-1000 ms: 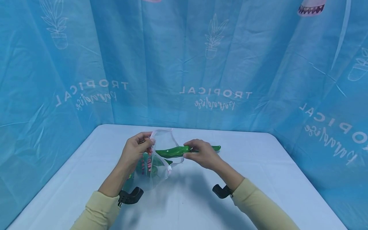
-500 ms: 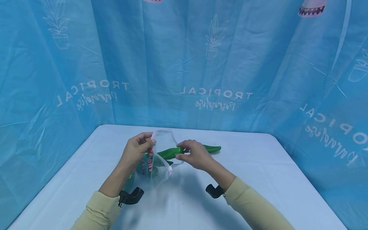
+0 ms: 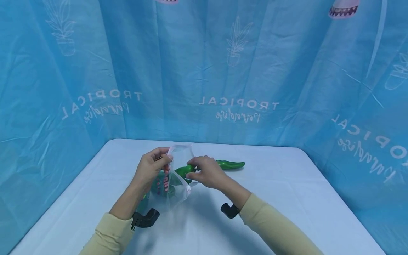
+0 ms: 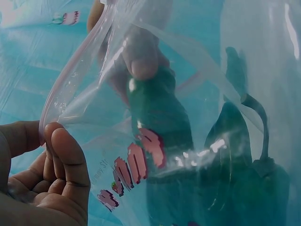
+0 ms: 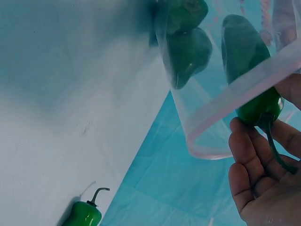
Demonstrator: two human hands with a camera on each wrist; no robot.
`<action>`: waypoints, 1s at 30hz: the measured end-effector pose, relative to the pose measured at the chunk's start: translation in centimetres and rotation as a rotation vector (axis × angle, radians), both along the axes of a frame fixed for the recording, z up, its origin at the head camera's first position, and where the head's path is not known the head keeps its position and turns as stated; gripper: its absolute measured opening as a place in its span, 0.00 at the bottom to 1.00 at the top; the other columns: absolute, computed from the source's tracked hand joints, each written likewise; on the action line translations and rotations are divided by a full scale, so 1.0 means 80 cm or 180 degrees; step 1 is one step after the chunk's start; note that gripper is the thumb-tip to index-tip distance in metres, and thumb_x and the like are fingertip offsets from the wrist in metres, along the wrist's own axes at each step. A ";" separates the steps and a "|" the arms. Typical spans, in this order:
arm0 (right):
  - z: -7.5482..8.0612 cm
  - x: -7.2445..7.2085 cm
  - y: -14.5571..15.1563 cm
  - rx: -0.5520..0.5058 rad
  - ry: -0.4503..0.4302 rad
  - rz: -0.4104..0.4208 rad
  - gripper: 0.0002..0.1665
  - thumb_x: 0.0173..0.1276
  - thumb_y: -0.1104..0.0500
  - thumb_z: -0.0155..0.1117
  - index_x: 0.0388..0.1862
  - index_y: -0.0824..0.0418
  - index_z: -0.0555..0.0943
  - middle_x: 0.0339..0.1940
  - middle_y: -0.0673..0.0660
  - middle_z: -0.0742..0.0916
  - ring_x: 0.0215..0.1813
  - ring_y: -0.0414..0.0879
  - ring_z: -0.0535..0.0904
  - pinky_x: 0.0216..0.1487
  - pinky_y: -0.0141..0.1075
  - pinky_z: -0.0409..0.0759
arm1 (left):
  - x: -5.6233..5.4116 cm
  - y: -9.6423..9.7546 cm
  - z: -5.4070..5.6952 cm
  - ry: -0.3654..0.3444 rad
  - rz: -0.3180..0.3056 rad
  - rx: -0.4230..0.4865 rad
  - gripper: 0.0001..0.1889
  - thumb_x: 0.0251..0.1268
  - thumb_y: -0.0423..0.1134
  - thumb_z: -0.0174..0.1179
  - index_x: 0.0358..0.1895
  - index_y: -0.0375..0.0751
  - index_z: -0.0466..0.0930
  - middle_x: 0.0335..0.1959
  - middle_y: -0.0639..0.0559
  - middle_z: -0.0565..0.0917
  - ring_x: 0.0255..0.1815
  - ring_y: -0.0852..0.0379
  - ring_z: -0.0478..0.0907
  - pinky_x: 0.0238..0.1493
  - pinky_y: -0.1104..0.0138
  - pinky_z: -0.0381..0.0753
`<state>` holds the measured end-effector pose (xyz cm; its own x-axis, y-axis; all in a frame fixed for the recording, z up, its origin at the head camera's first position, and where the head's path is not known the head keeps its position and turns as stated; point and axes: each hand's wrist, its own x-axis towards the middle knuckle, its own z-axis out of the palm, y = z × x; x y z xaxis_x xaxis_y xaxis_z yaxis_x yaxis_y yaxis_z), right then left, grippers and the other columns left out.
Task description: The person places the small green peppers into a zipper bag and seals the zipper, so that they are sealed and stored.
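My left hand (image 3: pixel 150 166) pinches the pink-edged mouth of a clear plastic zip bag (image 3: pixel 178 198) between thumb and fingers, holding it up. In my right hand (image 3: pixel 208 172) is a long green chili pepper (image 3: pixel 183 171), gripped at its stem end, with its curved stem hanging past the fingers in the right wrist view. Its tip and most of its body are inside the bag, behind pink printed marks (image 4: pixel 151 147). More green peppers (image 5: pixel 190 52) lie inside the bag beside it. The bag's lower part is partly hidden by my left forearm.
Another long green pepper (image 3: pixel 232 165) lies on the white table (image 3: pixel 271 205), beyond my right hand. Blue printed curtains (image 3: pixel 204 71) stand along the table's back and sides. Black wrist cameras (image 3: pixel 145 217) sit on both wrists.
My right hand has moved left, pushing the held pepper deeper into the bag. More of the pepper on the table shows behind it. My left hand and the bag have hardly moved.
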<state>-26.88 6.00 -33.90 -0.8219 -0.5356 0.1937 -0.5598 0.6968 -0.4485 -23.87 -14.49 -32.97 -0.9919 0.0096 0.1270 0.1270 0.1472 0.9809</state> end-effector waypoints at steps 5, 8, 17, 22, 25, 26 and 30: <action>-0.003 -0.001 -0.006 0.0071 0.0059 0.0062 0.24 0.62 0.49 0.65 0.57 0.53 0.78 0.48 0.50 0.85 0.50 0.45 0.79 0.53 0.40 0.76 | 0.000 -0.001 -0.002 0.0013 0.0028 0.0022 0.21 0.66 0.42 0.57 0.59 0.37 0.71 0.31 0.55 0.76 0.26 0.63 0.75 0.37 0.70 0.80; -0.003 0.000 -0.004 0.0016 0.0088 0.0074 0.24 0.62 0.49 0.65 0.57 0.52 0.78 0.50 0.50 0.85 0.51 0.44 0.78 0.54 0.42 0.74 | 0.000 -0.001 -0.004 0.0019 0.0028 0.0031 0.21 0.66 0.43 0.57 0.59 0.37 0.71 0.32 0.54 0.76 0.27 0.62 0.75 0.38 0.70 0.80; 0.002 0.001 0.019 -0.0449 0.0020 -0.0176 0.24 0.61 0.48 0.66 0.56 0.52 0.79 0.50 0.51 0.85 0.51 0.45 0.78 0.47 0.40 0.79 | -0.002 -0.003 -0.002 0.0126 0.0031 -0.0010 0.21 0.66 0.43 0.57 0.59 0.37 0.71 0.32 0.54 0.76 0.27 0.62 0.75 0.35 0.70 0.80; -0.001 -0.003 0.037 -0.0643 -0.0045 -0.0386 0.23 0.61 0.48 0.66 0.55 0.52 0.79 0.51 0.50 0.84 0.53 0.45 0.78 0.49 0.42 0.81 | -0.003 -0.006 -0.001 0.0139 0.0087 -0.0023 0.21 0.67 0.43 0.57 0.59 0.38 0.72 0.34 0.53 0.76 0.28 0.62 0.75 0.34 0.71 0.80; -0.004 -0.006 0.048 -0.0741 -0.0107 -0.0524 0.22 0.61 0.48 0.66 0.54 0.50 0.79 0.51 0.49 0.84 0.54 0.46 0.79 0.50 0.42 0.81 | -0.002 -0.008 0.002 0.0128 0.0107 -0.0041 0.21 0.67 0.44 0.56 0.60 0.39 0.71 0.34 0.53 0.76 0.28 0.62 0.74 0.35 0.72 0.80; -0.005 -0.007 0.052 -0.0770 -0.0125 -0.0560 0.22 0.61 0.48 0.66 0.54 0.50 0.79 0.51 0.49 0.84 0.54 0.46 0.79 0.50 0.42 0.81 | -0.001 -0.008 0.003 0.0123 0.0118 -0.0044 0.21 0.67 0.44 0.56 0.60 0.40 0.71 0.35 0.53 0.76 0.29 0.62 0.74 0.35 0.72 0.80; -0.010 -0.015 0.069 -0.0844 -0.0191 -0.0697 0.22 0.61 0.47 0.66 0.54 0.50 0.79 0.50 0.51 0.84 0.52 0.46 0.80 0.48 0.41 0.82 | -0.001 -0.012 0.008 0.0138 0.0147 0.0001 0.21 0.67 0.45 0.56 0.59 0.40 0.71 0.35 0.54 0.76 0.29 0.62 0.74 0.34 0.72 0.80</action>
<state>-28.05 11.52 -34.69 -0.9260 -0.2827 0.2502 -0.3769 0.6523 -0.6576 -23.94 -15.43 -32.34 -0.9848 -0.0361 0.1698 0.1624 0.1536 0.9747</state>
